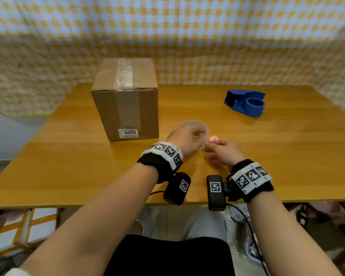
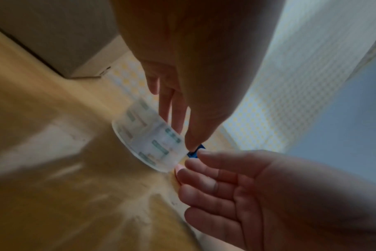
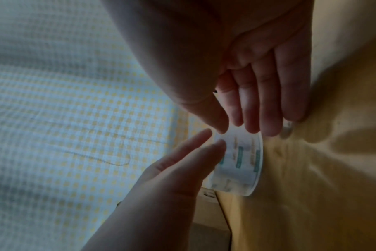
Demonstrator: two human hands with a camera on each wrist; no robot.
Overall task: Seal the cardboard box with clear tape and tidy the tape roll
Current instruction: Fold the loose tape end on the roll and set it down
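Left hand [image 1: 184,139] grip holds tape roll [image 2: 147,138]; right hand [image 1: 222,151] apparently pinches its edge.

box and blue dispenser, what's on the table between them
Nothing: in the head view bare table runs from the box to the dispenser. The tape roll lies nearer, under the left hand.

A white label [image 1: 128,133] sits low on the front face of the cardboard box [image 1: 126,108], left of centre in the head view; it reads "4005" in bold black digits. Smaller print around the number is too fine to read. Printing on the tape roll [image 2: 147,138] is blurred and illegible.
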